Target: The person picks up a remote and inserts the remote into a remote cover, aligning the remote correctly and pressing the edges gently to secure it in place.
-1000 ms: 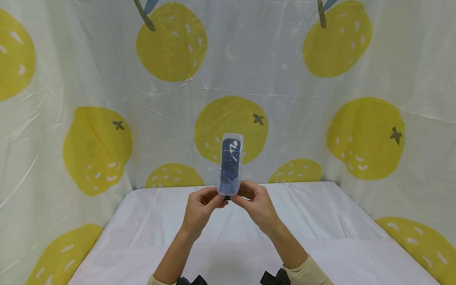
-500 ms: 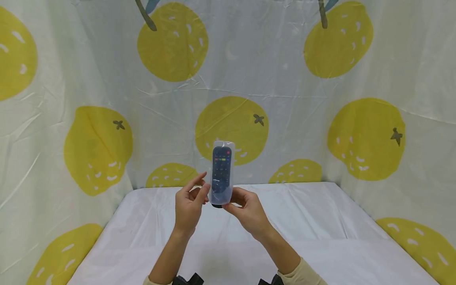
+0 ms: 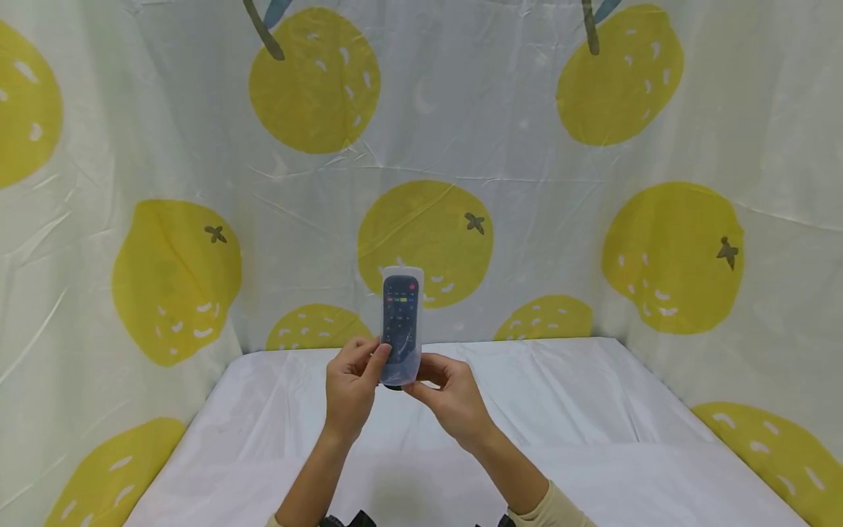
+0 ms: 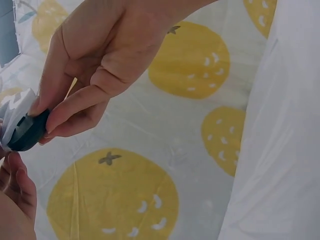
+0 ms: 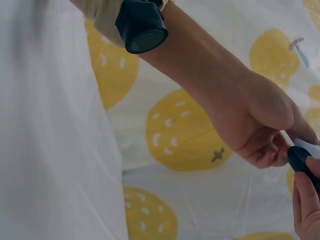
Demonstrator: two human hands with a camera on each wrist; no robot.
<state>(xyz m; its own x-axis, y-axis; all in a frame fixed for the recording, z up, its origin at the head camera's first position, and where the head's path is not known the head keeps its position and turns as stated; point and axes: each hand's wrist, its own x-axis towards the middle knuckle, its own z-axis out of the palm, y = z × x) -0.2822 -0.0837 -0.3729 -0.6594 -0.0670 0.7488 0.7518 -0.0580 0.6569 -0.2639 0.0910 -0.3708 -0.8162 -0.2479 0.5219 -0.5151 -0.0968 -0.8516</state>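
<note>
A dark remote control [image 3: 399,315] with small coloured buttons stands upright inside a translucent sleeve [image 3: 397,375], in the middle of the head view. Its dark bottom end shows below the sleeve. My left hand [image 3: 349,391] pinches the left edge, thumb on the front face. At the lower right corner, my right hand [image 3: 454,399] pinches the sleeve between thumb and fingers. In the left wrist view the dark remote end [image 4: 31,131] sits between my left fingertips. The right wrist view shows the remote end [image 5: 301,161] at its right edge, partly hidden by fingers.
A white-covered table [image 3: 540,410] lies below the hands. Behind and beside it hangs a pale curtain [image 3: 527,241] printed with yellow fruit. Dark camera mounts [image 3: 352,518] sit at the wrists, near the beige sleeves [image 3: 552,506].
The remote in its sleeve has moved left and down. My left hand let go of the bottom, its fingers spread half a second ago, and now pinches the left edge. My right hand kept its hold.
</note>
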